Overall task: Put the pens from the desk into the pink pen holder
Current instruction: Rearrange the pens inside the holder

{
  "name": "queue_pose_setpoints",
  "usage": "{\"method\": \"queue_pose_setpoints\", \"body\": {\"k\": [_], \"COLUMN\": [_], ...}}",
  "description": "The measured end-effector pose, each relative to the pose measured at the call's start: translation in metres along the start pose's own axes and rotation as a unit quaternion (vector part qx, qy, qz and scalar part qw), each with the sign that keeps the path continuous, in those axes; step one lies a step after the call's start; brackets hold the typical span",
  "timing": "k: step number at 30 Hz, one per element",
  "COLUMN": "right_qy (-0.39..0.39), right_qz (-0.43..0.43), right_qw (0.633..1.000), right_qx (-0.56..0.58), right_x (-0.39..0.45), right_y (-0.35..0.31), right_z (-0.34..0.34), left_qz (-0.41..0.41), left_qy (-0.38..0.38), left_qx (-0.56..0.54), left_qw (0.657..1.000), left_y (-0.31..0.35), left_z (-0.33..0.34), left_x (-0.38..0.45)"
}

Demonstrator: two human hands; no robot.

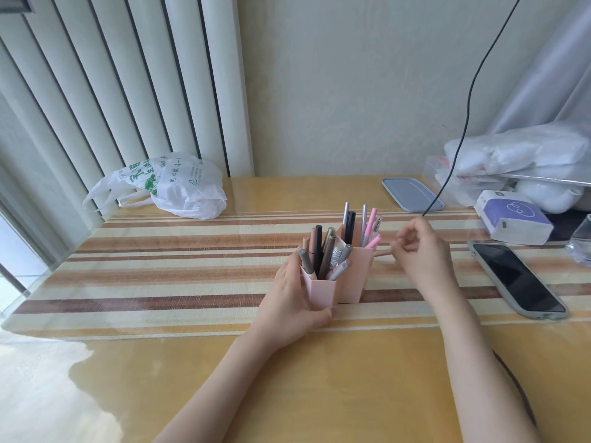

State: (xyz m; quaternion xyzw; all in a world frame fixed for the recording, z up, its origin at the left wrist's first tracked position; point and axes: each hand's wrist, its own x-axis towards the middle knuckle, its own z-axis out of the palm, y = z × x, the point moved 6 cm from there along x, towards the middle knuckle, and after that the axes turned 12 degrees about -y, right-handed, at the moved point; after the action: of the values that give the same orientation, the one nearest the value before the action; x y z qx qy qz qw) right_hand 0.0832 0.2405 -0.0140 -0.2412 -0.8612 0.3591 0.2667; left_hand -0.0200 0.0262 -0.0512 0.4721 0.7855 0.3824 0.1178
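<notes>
The pink pen holder (pixel 351 282) stands upright on the striped cloth at the middle of the desk. Its front and back compartments hold several pens (pixel 323 254), grey, black, gold and pink. My left hand (pixel 294 298) wraps around the holder's front left side and grips it. My right hand (pixel 419 251) hovers just right of the holder with fingers curled. A beige pen (pixel 382 252) lies between the holder and that hand, at the fingertips; I cannot tell whether the fingers pinch it.
A phone (pixel 518 281) in a grey case lies at the right. Behind it sit a purple tissue pack (pixel 511 215), a grey lid (pixel 412 193) and a black cable (pixel 463 123). A white plastic bag (pixel 172 187) rests at the back left. A glass (pixel 580 244) stands at the right edge.
</notes>
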Motion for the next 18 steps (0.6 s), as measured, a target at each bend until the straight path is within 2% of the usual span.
{"method": "queue_pose_setpoints", "body": {"k": [6, 9, 11, 15, 18], "right_qy": [-0.137, -0.208, -0.209, -0.205, -0.165], "right_qz": [0.094, 0.126, 0.116, 0.041, 0.012], "right_qw": [0.985, 0.968, 0.968, 0.963, 0.980], "right_qx": [-0.035, -0.064, -0.076, -0.168, -0.114], "right_x": [-0.004, -0.008, -0.008, -0.009, -0.007], "right_y": [0.022, 0.027, 0.023, 0.006, -0.009], "right_z": [0.011, 0.032, 0.040, 0.059, 0.056], "left_qz": [-0.045, -0.067, -0.073, -0.080, -0.075], "left_qy": [0.072, 0.076, 0.070, 0.072, 0.083], "left_qx": [-0.021, -0.016, -0.014, 0.001, 0.009], "left_qw": [0.996, 0.995, 0.995, 0.994, 0.994], "left_y": [-0.013, -0.015, -0.015, -0.015, -0.013], "left_z": [-0.014, -0.016, -0.016, -0.016, -0.017], "left_x": [-0.001, -0.002, -0.002, -0.002, -0.002]}}
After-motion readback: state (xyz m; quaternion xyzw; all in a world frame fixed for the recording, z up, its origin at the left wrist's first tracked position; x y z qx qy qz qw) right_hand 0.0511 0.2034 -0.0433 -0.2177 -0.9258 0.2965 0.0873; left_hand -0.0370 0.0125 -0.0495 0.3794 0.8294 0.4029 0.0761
